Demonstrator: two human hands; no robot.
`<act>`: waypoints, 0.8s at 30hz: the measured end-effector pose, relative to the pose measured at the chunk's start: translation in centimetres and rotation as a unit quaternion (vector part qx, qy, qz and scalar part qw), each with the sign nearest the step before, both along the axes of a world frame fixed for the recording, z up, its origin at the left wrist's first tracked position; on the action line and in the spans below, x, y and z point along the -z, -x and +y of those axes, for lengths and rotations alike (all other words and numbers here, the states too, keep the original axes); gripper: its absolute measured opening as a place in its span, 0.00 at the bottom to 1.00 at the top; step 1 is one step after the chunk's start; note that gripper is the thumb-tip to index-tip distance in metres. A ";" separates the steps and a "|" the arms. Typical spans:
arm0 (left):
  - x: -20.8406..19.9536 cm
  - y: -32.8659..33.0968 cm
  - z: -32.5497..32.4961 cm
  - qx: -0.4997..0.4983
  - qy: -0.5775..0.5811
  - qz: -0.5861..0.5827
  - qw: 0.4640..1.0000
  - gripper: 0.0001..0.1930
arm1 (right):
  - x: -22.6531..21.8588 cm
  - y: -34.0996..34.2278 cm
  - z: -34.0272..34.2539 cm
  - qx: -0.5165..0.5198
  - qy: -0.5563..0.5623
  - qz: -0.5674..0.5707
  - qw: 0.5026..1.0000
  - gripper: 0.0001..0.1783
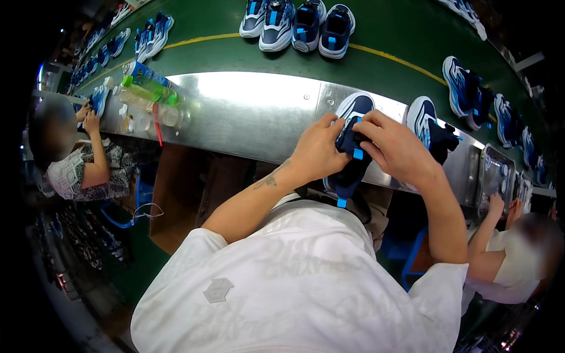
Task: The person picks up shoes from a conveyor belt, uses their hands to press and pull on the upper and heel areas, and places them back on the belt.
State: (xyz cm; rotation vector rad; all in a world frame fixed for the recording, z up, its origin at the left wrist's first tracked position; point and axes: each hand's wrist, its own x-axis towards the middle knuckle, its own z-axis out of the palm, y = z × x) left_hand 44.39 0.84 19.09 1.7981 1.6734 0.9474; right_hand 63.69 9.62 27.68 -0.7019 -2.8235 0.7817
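A dark blue sneaker (pixel 355 103) with white and light-blue trim sits at the metal ledge in front of me, its toe pointing away. My left hand (pixel 319 145) grips its left side near the ankle opening, thumb and fingers bent around the upper. From the right, my right hand (pixel 395 143) has its fingers curled and pinched at the shoe's tongue, by a light-blue tab. The fingers cover much of the opening, so the exact part pinched is hidden. Another matching sneaker (pixel 421 120) stands on the ledge just right of my right hand.
The steel ledge (pixel 253 112) borders a green surface (pixel 206 56) carrying several sneakers (pixel 276 26). Plastic bottles (pixel 147 94) and a red tool (pixel 157 125) lie at left. One co-worker (pixel 88 165) sits left; another (pixel 500 253) sits right, beside a metal tray (pixel 494 173).
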 end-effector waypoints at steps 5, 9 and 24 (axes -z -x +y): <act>2.1 -1.0 -0.6 -0.047 -0.062 -0.021 0.997 0.28 | 0.9 2.4 -0.1 0.068 -0.008 -0.270 0.960 0.17; 1.7 -1.5 -0.6 -0.056 -0.089 -0.006 0.994 0.28 | 1.7 0.7 -0.6 0.007 -0.140 -0.094 0.986 0.18; 2.0 -1.6 -0.7 -0.039 -0.087 0.053 0.994 0.27 | 2.8 -0.1 -1.5 0.086 -0.109 0.016 0.990 0.20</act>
